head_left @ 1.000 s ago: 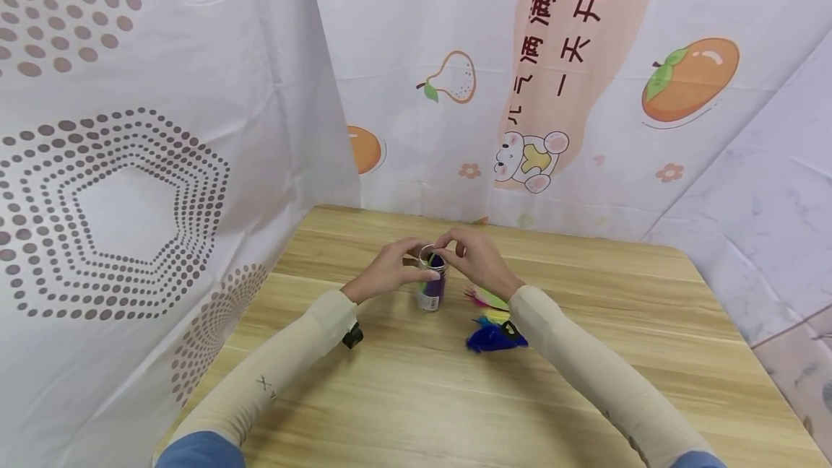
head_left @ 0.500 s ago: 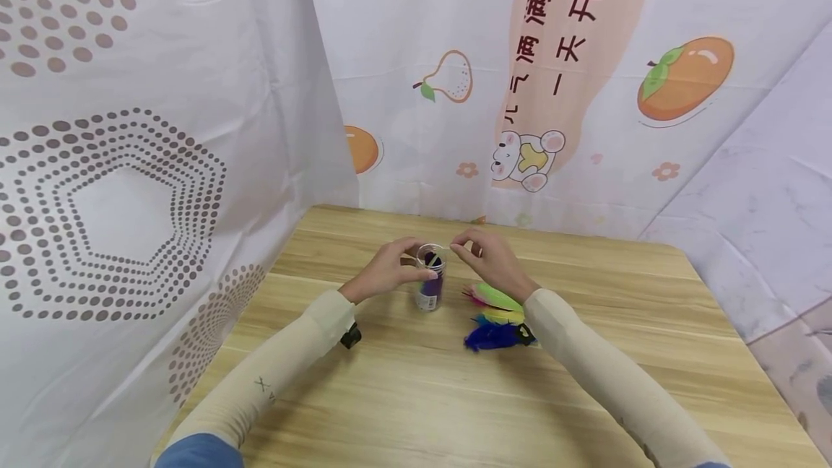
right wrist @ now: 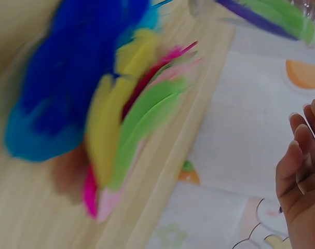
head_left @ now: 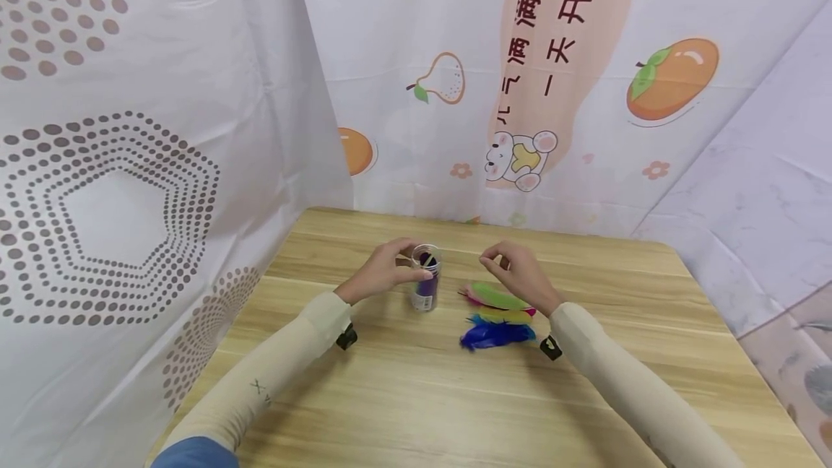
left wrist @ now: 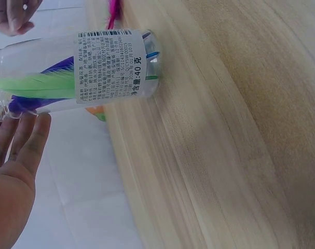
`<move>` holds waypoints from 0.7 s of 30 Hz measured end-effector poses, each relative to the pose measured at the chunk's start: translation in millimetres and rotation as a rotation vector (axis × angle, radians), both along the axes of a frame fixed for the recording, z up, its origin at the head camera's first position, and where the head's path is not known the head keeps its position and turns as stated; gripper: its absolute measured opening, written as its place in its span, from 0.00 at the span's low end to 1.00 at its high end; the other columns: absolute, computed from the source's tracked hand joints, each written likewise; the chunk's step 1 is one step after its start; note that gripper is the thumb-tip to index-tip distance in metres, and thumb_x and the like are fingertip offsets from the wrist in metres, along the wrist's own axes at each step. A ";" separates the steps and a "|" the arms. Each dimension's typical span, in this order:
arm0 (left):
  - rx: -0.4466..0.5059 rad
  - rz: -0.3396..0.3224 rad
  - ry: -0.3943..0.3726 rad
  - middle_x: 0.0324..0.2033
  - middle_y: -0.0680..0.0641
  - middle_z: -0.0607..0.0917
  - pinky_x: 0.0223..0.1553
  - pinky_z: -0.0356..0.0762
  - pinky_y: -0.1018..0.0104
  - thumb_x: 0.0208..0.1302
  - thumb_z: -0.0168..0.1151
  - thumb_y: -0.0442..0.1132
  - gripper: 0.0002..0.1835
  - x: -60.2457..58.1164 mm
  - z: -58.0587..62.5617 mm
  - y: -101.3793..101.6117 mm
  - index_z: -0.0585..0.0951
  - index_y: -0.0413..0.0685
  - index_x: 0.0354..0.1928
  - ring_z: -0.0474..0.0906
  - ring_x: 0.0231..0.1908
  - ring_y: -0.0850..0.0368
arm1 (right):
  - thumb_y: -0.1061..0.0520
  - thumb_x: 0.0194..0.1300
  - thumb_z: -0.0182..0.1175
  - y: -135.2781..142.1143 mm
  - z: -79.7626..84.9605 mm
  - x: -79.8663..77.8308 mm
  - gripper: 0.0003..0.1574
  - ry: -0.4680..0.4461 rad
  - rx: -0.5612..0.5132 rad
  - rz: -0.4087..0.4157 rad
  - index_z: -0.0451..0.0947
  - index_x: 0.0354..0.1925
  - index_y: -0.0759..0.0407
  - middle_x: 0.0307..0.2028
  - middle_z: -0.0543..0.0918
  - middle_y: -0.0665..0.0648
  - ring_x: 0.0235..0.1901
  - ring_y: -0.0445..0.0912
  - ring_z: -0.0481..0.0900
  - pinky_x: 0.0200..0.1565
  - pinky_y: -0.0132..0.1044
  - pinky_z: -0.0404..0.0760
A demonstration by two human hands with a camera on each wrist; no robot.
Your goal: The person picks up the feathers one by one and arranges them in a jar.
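A clear plastic jar (head_left: 425,300) with a white label stands upright on the table. Green (left wrist: 38,85) and purple (left wrist: 22,105) feathers are inside it, their quill ends showing near the base in the left wrist view. My left hand (head_left: 383,271) holds the jar near its uncovered mouth, thumb on the near side. To the jar's right, my right hand (head_left: 520,273) hovers apart from it with loosely bent fingers, and I see nothing in them. Below this hand lie loose feathers: green (head_left: 497,297), yellow (head_left: 503,316), blue (head_left: 497,336), plus some pink ones.
The wooden table (head_left: 416,396) reaches back to a white printed curtain (head_left: 416,136). Another dotted curtain (head_left: 130,222) hangs along the left side. A small black device (head_left: 347,337) sits under the left wrist, and another black device (head_left: 550,347) under the right.
My right hand has moved away from the jar's mouth, rightward, uncovering more of the loose feathers. My left hand stays on the jar. The head view has shifted slightly.
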State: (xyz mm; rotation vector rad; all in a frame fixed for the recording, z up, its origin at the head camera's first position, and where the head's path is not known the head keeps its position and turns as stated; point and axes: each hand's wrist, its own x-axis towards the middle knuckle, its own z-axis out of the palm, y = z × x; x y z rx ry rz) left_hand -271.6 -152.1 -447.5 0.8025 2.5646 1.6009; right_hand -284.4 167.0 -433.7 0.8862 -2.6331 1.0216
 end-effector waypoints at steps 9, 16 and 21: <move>-0.014 0.006 -0.021 0.49 0.56 0.84 0.59 0.80 0.60 0.60 0.76 0.57 0.28 0.0 -0.2 -0.7 0.81 0.60 0.61 0.80 0.50 0.58 | 0.54 0.76 0.63 26.8 -17.1 6.4 0.11 -0.061 0.039 -0.041 0.87 0.46 0.58 0.40 0.87 0.52 0.25 0.44 0.74 0.24 0.35 0.74; -0.002 0.000 -0.019 0.48 0.57 0.84 0.59 0.80 0.60 0.60 0.76 0.55 0.27 -2.0 -2.4 -1.1 0.81 0.60 0.60 0.80 0.49 0.58 | 0.55 0.73 0.65 45.2 -37.2 8.8 0.09 -0.082 0.067 -0.066 0.87 0.45 0.59 0.38 0.87 0.51 0.24 0.43 0.73 0.24 0.34 0.73; -0.001 -0.001 -0.011 0.48 0.56 0.84 0.58 0.80 0.61 0.60 0.76 0.55 0.27 -1.4 -1.3 -1.4 0.81 0.60 0.59 0.80 0.49 0.58 | 0.57 0.72 0.67 56.0 -46.4 12.2 0.07 -0.128 0.082 -0.098 0.87 0.44 0.58 0.38 0.86 0.51 0.24 0.44 0.73 0.24 0.35 0.74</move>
